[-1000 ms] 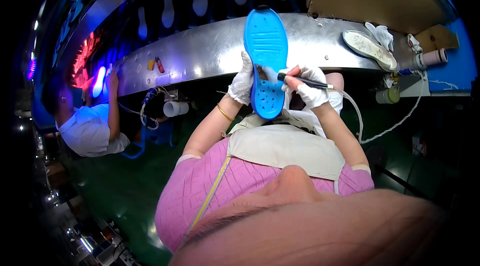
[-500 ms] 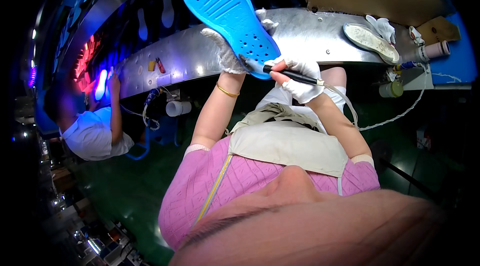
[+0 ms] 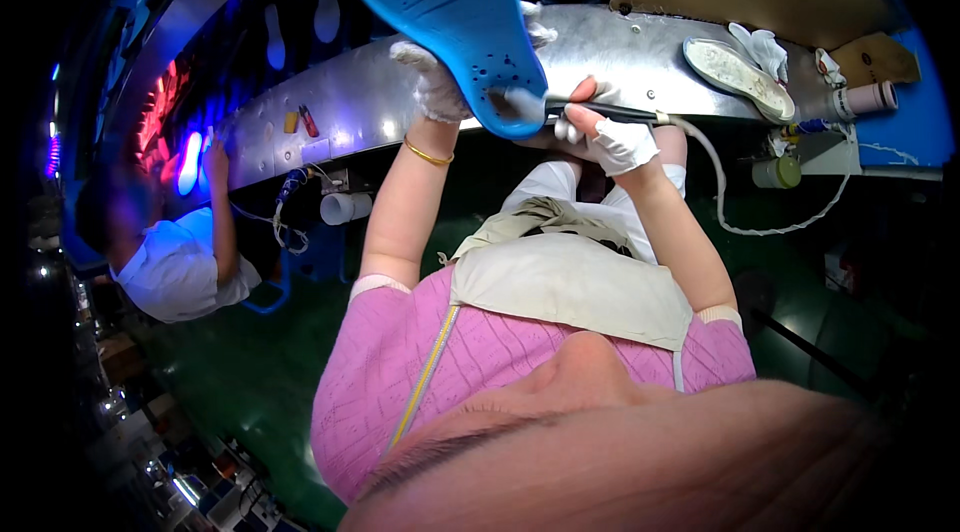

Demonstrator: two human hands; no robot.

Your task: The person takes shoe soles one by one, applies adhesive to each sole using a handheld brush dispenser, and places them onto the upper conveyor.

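Head view, read from left to right: a co-worker in a white short-sleeved shirt [image 3: 175, 267] leans in at the far left, one hand raised to the lit purple-blue panel beside the long curved sheet-metal bench [image 3: 360, 97], well apart from the person's own work.

Next comes the left hand [image 3: 435, 87] in a white knit glove, a thin gold bangle [image 3: 428, 154] on its wrist. Its fingers are clamped around the side edge of the bright blue moulded shoe sole [image 3: 450, 17], which is lifted off the bench and tilted so that its flat face turns toward the wearer's eyes and toward the tool. Held up this way, the heel end sits just in front of the other hand, presumably so the tool tip can meet it squarely.

The right hand [image 3: 610, 137], also in a white glove, is closed pen-fashion on a slim dark pen-shaped tool [image 3: 600, 112], whose tip touches the lower end of the sole. A pale cord [image 3: 740, 222] trails from the back of the tool and loops down and off to the right, slack enough not to drag on the wrist.

Farther right, a white, dirty-looking shoe sole [image 3: 735, 77] lies flat on the bench with a spare white glove [image 3: 760, 47] just beside it. Beyond are a pale cylinder [image 3: 865, 97] and a small round green-capped pot [image 3: 778, 172], near but out of the way of both arms.
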